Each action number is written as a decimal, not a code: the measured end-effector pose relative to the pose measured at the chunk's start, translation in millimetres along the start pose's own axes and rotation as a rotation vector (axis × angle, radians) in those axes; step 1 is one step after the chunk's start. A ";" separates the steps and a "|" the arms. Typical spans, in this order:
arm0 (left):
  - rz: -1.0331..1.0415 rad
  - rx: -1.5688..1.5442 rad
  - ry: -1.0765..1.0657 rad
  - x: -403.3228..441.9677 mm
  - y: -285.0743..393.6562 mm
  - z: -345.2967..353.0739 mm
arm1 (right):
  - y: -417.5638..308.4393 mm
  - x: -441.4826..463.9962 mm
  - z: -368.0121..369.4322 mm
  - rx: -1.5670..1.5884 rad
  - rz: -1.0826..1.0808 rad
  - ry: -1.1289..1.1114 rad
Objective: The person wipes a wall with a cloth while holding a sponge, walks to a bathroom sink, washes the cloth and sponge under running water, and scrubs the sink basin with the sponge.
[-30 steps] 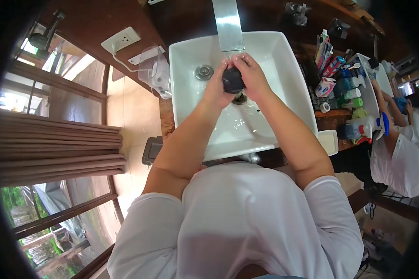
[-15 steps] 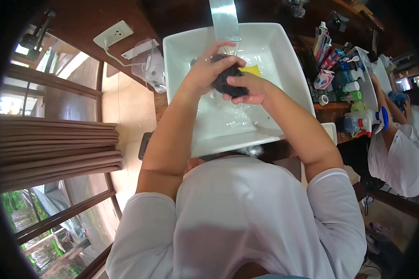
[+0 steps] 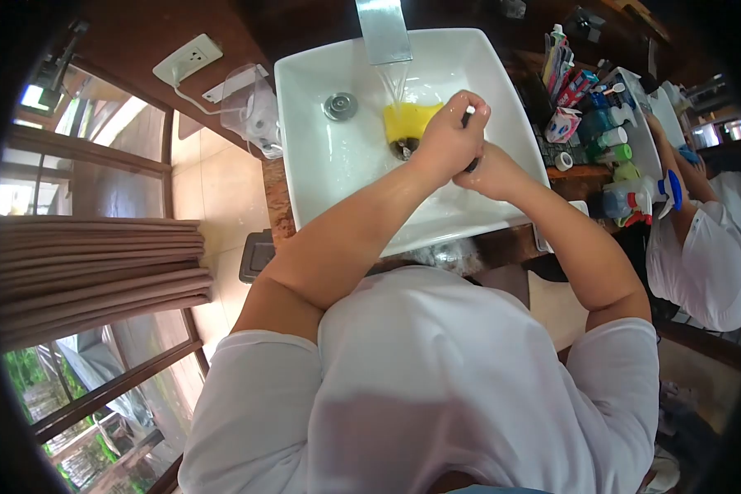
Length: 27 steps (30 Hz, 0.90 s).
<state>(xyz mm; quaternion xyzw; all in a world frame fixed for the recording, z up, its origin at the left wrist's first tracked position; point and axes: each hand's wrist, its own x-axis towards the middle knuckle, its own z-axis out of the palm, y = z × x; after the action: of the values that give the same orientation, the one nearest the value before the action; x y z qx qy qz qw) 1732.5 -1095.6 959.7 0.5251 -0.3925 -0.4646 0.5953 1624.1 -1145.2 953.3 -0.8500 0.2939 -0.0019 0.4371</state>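
My left hand [image 3: 455,142] is closed, its fist pressed against my right hand [image 3: 492,171] over the right half of the white sink [image 3: 321,206]. Both hands grip a bunched black cloth [image 3: 472,165]. Only small dark bits of it show between the fingers and palms; its full shape is hidden. Just left of my hands, a wet yellow piece [image 3: 407,122] with a dark patch at its lower end lies in the basin. Water runs from the metal faucet [image 3: 384,37] onto it.
A round drain [image 3: 340,106] is at the basin's left. Toothbrushes, toothpaste [image 3: 576,88] and several bottles [image 3: 613,138] crowd the right counter. A wall socket [image 3: 193,56] and a clear plastic container [image 3: 259,115] are on the left. A mirror reflects a white-shirted person [image 3: 700,247].
Both hands have moved right, away from the faucet stream, and closed tightly around the black cloth. The drain and more of the yellow piece are uncovered. The view has shifted slightly.
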 end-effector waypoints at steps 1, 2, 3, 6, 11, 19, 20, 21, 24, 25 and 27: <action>0.040 0.016 0.062 5.3 -1.8 0.7 | -0.4 1.6 0.2 -0.035 -0.054 0.075; 0.079 0.032 0.123 10.3 -3.4 0.7 | -0.3 5.0 0.1 -0.070 -0.108 0.150; 0.121 0.048 0.186 14.6 -4.9 0.6 | -1.1 9.1 -0.5 -0.107 -0.164 0.226; 0.019 -0.207 0.353 13.6 6.6 -8.1 | -19.5 21.9 2.8 -0.185 0.009 0.277; -0.033 -0.040 0.468 12.0 2.4 -57.6 | -15.5 62.1 16.9 -0.353 -0.187 0.232; 0.052 -0.048 0.683 30.3 8.5 -159.4 | 25.7 95.8 48.3 -0.891 -0.145 0.106; 0.013 0.126 0.671 31.2 10.7 -163.7 | 22.0 97.8 46.4 -0.879 -0.136 0.065; -0.036 0.232 0.594 33.9 9.8 -167.7 | 19.5 100.8 44.9 -0.867 -0.127 0.023; -0.172 0.573 0.322 47.9 -11.6 -183.6 | 31.7 108.5 30.5 -0.850 -0.227 0.065; -0.217 0.748 0.270 49.9 -11.5 -181.7 | 34.8 110.2 25.3 -0.813 -0.186 0.152; -0.307 1.096 0.157 54.0 -14.2 -173.1 | 41.7 112.9 15.4 -0.733 -0.105 0.321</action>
<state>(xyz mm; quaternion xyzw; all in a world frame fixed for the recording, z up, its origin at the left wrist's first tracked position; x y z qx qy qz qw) 1909.9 -1102.8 920.3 0.8410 -0.4497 -0.2339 0.1889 1700.8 -1208.8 884.1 -0.9524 0.2957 -0.0521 0.0528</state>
